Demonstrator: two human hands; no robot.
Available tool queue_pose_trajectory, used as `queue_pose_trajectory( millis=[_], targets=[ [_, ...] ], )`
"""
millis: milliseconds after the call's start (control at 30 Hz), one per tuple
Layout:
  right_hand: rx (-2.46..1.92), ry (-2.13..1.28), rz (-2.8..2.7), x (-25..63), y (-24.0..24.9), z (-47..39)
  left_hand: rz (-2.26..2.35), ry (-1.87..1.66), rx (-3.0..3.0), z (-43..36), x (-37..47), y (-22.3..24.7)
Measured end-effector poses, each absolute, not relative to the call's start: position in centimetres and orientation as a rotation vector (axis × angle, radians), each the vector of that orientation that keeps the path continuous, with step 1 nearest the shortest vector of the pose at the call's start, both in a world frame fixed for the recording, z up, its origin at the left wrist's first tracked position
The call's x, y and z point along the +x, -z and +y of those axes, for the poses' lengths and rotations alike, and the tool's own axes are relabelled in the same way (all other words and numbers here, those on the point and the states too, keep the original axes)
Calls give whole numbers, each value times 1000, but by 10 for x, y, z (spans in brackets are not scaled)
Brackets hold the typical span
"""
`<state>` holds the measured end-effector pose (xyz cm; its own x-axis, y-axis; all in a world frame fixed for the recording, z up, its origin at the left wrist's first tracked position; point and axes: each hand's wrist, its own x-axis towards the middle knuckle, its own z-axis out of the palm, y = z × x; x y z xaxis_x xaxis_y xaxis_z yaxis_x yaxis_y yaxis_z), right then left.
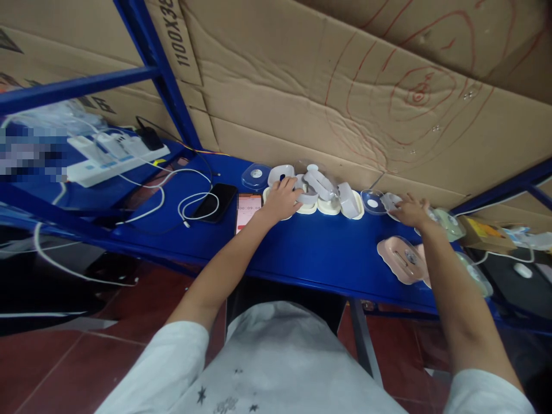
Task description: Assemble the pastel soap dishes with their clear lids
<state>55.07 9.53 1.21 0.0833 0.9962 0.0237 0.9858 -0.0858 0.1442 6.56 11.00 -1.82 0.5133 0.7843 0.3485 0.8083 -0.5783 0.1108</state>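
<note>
Right of the pink-screened phone (247, 208), steady pale containers (307, 199) lightly with left fingers (292, 194); farther right, guide right fingers (401, 211) gently (both part-spread, any hold unclear).

I see a single camera, worn on the person's head, facing forward and down: the shirt (276, 356) fills six o'clock up close, the blue tabletop (328, 253) crosses the middle, left hand (282, 198) near centre and right hand (410, 211) towards three, cardboard (267, 80) rising behind towards twelve.

Bare forearms (228, 253) stretched forward, well apart, left grip (281, 199) palm-down with spread fingers (295, 196), right grip (411, 211) palm-down
</note>
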Motion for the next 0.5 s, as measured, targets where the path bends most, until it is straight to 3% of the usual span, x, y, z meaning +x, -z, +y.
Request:
queue_pose_trajectory(
  millis=[300, 500],
  targets=[
    [2604, 103, 2263, 523, -5, 98, -1402, 590, -2693, 111, 66, 19],
    [2551, 393, 2655, 489, 0, 111, -1414, 567, -2679, 111, 67, 17]
  ],
)
